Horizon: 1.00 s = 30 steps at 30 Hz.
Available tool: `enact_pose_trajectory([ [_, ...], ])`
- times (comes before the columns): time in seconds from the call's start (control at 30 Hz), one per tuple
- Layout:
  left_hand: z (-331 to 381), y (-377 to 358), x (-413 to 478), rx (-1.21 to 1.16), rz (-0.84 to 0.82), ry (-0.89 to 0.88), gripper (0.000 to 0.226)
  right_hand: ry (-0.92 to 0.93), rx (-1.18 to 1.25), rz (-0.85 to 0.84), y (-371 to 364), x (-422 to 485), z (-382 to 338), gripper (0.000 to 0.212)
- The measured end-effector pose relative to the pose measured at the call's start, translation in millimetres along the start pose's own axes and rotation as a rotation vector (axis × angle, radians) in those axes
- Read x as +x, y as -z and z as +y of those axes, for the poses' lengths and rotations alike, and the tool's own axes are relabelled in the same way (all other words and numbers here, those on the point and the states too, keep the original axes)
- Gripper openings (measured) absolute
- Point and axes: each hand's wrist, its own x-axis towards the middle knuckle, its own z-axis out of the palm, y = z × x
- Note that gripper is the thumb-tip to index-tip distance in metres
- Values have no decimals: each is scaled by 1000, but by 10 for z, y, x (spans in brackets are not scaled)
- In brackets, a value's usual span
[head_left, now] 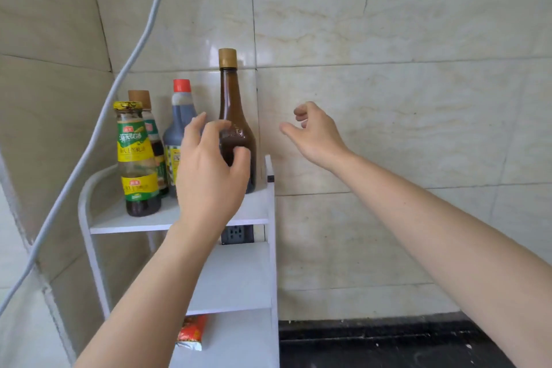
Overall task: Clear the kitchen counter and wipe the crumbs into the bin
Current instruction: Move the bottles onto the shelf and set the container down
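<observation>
- Left hand (pixel 209 170): fingers are curved and spread in front of the brown bottle (pixel 236 104). Contact cannot be told, so a grip is unconfirmed.
- Right hand (pixel 313 134): loosely curled, holds nothing, raised before the wall tiles (pixel 388 98).
- The brown bottle stands upright at the right rear of the top shelf (pixel 119 219) of a white rack, near the shelf's right edge.
- Risk: a nudge from the left hand would likely tip this tall, narrow bottle into the 3 neighbouring bottles, or over the right edge onto the counter (pixel 388 346).
- Risk: it looks like glass and would probably break if dropped.
- Obstructions: the yellow-label bottle (pixel 137 158) and the red-capped bottle (pixel 179 116) crowd the left side, and a white cable (pixel 134 48) hangs across the rack.
- The counter carries pale specks (pixel 467 346). No bin is in view.
</observation>
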Motion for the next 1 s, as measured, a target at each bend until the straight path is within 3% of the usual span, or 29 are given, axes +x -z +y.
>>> enact_pose_trajectory([
  [0.13, 695, -674, -268, -150, -108, -107, 28, -2, -170, 23, 714, -386, 685, 44],
  [0.23, 1213, -1371, -693, -251, -256, -88, 26, -58, -318, 25, 1325, -821, 1456, 43],
  [0.4, 2054, -2629, -1680, -303, -569, 87, 26, -264, -482, -69, 2401, -1597, 2845, 47],
  [0.63, 3267, -4096, -2859, -326, -807, 426, 23, -391, -632, -147, 3990, -2242, 4466, 45],
  [0.8, 3844, -4809, -3703, -296, -988, 591, 33, -543, -688, -143, 4851, -2635, 5305, 44],
  [1.0, 4116, -5486, -4438, -244, -1118, 656, 67, -896, -668, -257, 5259, -3116, 6255, 50],
])
